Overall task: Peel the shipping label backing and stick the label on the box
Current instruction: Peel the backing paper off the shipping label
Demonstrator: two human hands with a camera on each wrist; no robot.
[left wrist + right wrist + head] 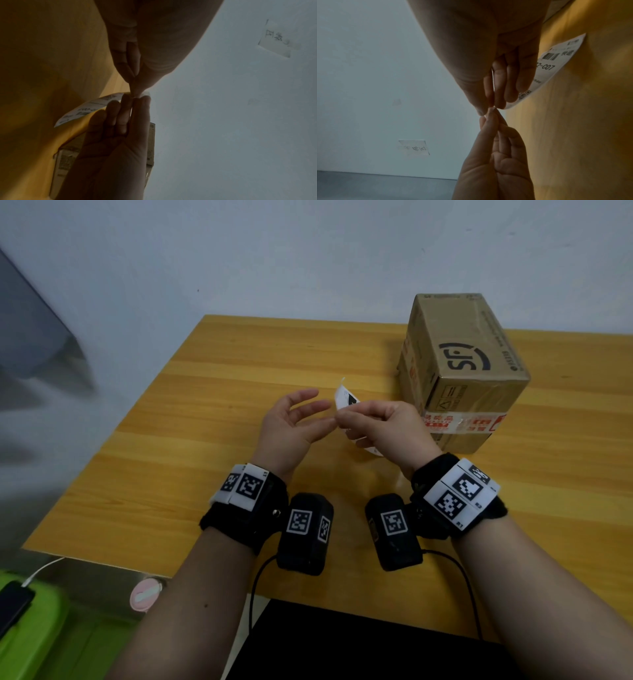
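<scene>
A brown cardboard box with red tape stands on the wooden table at the right. My right hand is raised in front of it and pinches a white printed shipping label between thumb and fingers. In the right wrist view the label shows a barcode and curls away behind the fingers. My left hand is held beside it with its fingers stretched out. Their tips meet the label's corner at the right thumb. The left wrist view shows the same meeting point, with the label above the box.
The table's back edge meets a pale wall with a taped paper note. Past the table's left front corner lie a green bin, a dark phone on a cable and a pink round object. Bare wood lies left of the hands.
</scene>
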